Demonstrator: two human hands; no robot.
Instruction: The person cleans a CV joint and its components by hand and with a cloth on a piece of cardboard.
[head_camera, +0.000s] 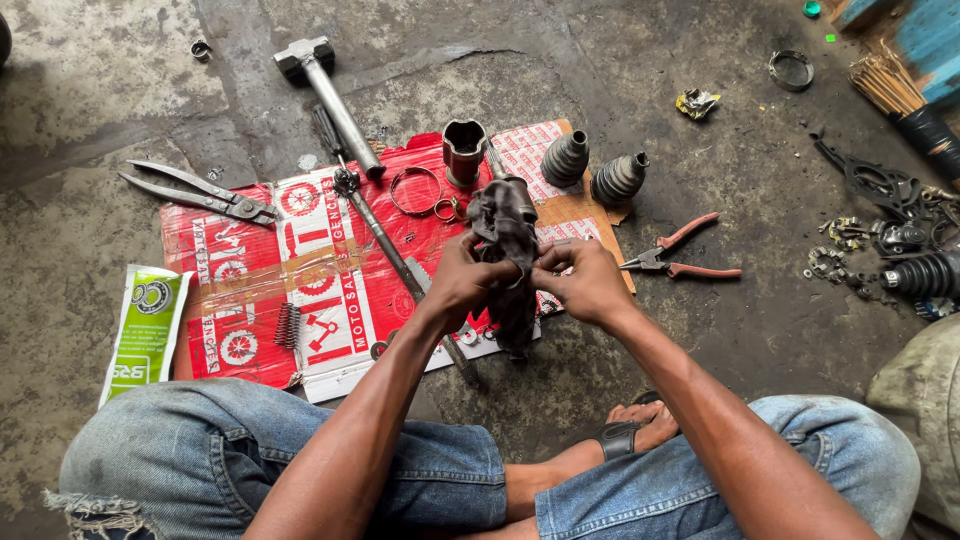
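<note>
My left hand and right hand close their fingers around a dark greasy rag, held above the cardboard's right edge; whatever it wraps is hidden. Pliers lie right on bare, stained concrete floor, a hammer beyond the cardboard's far edge.

Whatever the dark greasy rag wrapped was hidden inside its folds, and the fingertips of the left hand and right hand were partly buried in the cloth, so how tight each grip was could not be told. The long shaft vanished behind the left wrist. The lower frame edge cut off both denim knees. At the right edge, the pile of small metal parts was too small to sort out.
</note>
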